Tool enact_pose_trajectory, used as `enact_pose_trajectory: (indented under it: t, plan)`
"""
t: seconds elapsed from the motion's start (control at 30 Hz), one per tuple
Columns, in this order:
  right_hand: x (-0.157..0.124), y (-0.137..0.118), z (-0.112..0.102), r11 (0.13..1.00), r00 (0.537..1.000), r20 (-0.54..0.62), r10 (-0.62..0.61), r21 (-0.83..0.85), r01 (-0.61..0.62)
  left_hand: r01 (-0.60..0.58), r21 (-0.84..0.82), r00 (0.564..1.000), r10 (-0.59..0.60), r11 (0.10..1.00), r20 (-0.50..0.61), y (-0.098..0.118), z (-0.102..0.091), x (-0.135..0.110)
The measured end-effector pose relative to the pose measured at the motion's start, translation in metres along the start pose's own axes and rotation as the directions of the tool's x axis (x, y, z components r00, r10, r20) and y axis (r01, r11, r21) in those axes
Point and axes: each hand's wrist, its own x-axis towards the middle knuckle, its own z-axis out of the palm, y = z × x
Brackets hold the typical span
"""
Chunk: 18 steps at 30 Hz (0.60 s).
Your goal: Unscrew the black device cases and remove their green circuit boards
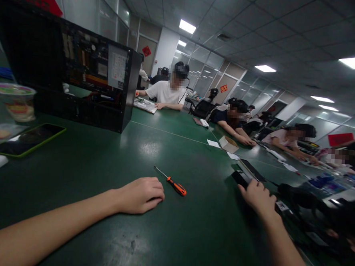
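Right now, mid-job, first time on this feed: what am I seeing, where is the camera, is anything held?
This is one picture, from a camera worn on the person's head, looking along a green table. No machine: the two bare arms at the bottom are the wearer's own. The left hand rests curled on the table, with no visible grip on anything; an orange-handled screwdriver lies just beyond its fingers. The right hand lies on a black flat item; whether it has a grip, I cannot tell. At far left are an open computer case, a phone and a cup. Other people work farther along.
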Motion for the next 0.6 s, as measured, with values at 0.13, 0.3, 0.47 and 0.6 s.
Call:
enact_pose_trajectory:
  t: [0.13,0.3,0.47,0.6]
  plan:
    - [0.017,-0.045,0.011,0.998,0.997,-0.077,0.023,0.051,-0.019,0.005,0.006,1.000,-0.005,1.000,-0.002,0.002,-0.001,0.000]
    - [0.013,-0.078,0.014,0.948,0.956,-0.145,-0.256,0.155,0.277,0.028,0.015,0.999,-0.028,1.000,0.023,0.003,-0.002,0.001]
    - [0.002,-0.094,0.006,0.835,0.889,-0.189,-0.416,0.308,0.456,0.019,0.030,0.999,-0.019,0.999,0.026,0.003,-0.002,0.002]
    - [-0.023,-0.110,-0.010,0.730,0.841,-0.254,-0.477,0.418,0.540,0.029,0.002,0.999,-0.030,1.000,0.026,0.005,-0.003,0.003]
